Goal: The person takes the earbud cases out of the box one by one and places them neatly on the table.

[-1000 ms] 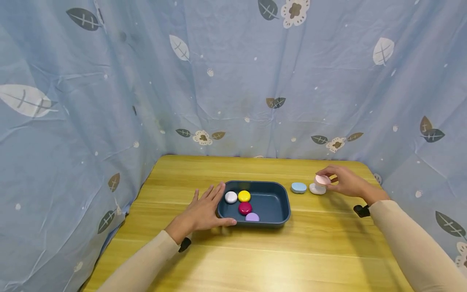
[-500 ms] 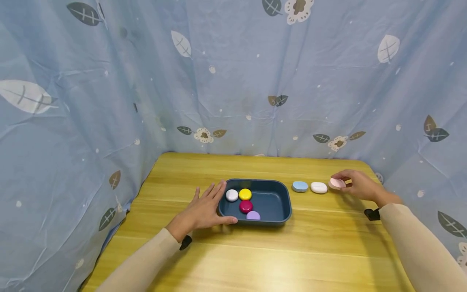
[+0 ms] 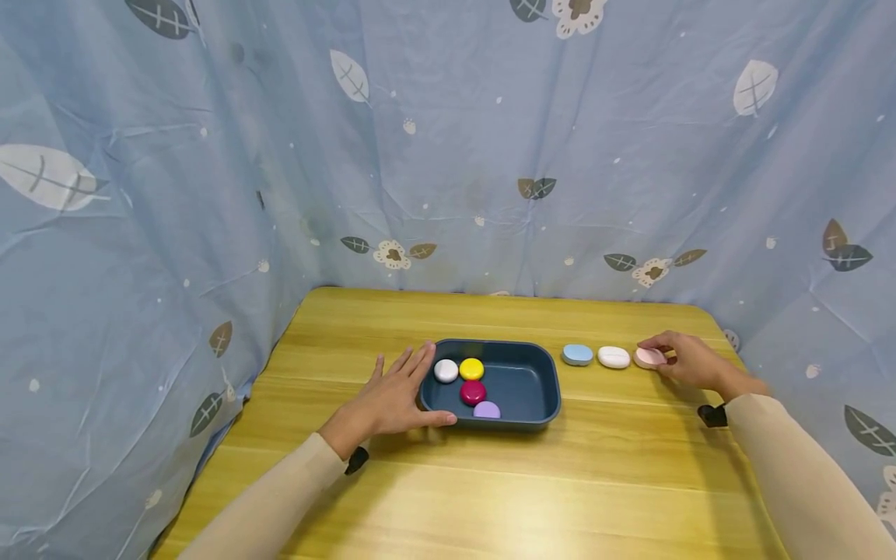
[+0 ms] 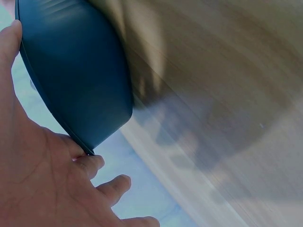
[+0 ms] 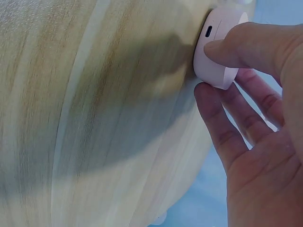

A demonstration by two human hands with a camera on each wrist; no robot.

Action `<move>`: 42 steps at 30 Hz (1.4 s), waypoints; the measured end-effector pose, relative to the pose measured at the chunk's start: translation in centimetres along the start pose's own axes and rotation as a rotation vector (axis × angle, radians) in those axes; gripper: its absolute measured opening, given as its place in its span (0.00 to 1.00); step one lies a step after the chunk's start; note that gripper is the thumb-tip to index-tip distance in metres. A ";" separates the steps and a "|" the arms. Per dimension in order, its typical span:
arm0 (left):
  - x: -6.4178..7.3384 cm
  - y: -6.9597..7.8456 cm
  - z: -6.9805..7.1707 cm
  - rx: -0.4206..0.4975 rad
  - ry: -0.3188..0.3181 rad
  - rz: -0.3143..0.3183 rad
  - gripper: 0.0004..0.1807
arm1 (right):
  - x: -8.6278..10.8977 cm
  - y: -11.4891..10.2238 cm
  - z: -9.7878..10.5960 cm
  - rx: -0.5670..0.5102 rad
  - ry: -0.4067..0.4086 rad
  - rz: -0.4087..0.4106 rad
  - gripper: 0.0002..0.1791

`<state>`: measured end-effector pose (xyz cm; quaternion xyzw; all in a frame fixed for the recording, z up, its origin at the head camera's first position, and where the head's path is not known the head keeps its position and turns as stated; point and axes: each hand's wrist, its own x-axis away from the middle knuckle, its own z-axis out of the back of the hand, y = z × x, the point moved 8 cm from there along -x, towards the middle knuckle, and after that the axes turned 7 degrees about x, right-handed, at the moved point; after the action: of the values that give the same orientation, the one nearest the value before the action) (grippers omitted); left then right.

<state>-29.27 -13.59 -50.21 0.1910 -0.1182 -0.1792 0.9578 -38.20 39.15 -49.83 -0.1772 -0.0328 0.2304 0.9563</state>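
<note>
on the right side of the wooden table [image 3: 420, 498], just beside the white oval case [image 3: 614, 358], pinching the pink case [image 3: 649, 358] with the right hand [image 3: 689, 362], narrowly, with the thumb on the near side close to a small dark slot [image 5: 209, 31] and fingers round the far side. looks seated flat on the table in the head view; cannot tell about any sliver of gap underneath. to the left of the white oval case, see the blue case [image 3: 577, 355]. at the left end of the dark blue tray [image 3: 521, 385], resting the left hand [image 3: 392, 400] against the rim, with fingers straight and spread wide, not curled round anything. inside the tray, toward its left half, see a white round piece [image 3: 446, 371], a yellow piece [image 3: 472, 369], a red piece [image 3: 473, 393] and a lilac piece [image 3: 487, 410], partly hidden by the near wall.

by squeezing too hard on so smooth and rounded a side, could squirt the pink case out of the pinch. by letting go unevenly, could twist it askew or, with any gap below, drop it with a knock. by drifting leftward, could bump the white oval case into the blue case, given such slim spaces between. by leaning harder with the left hand, could slide or tilt the tray and knock the pieces together.
</note>
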 end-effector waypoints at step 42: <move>0.0 -0.1 -0.1 0.004 0.005 -0.003 0.77 | -3.4 -11.0 2.4 0.154 0.080 0.209 0.33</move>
<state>-29.23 -13.62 -50.33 0.1934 -0.1157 -0.1801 0.9575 -36.85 29.29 -43.62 -0.1148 0.0420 0.3234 0.9383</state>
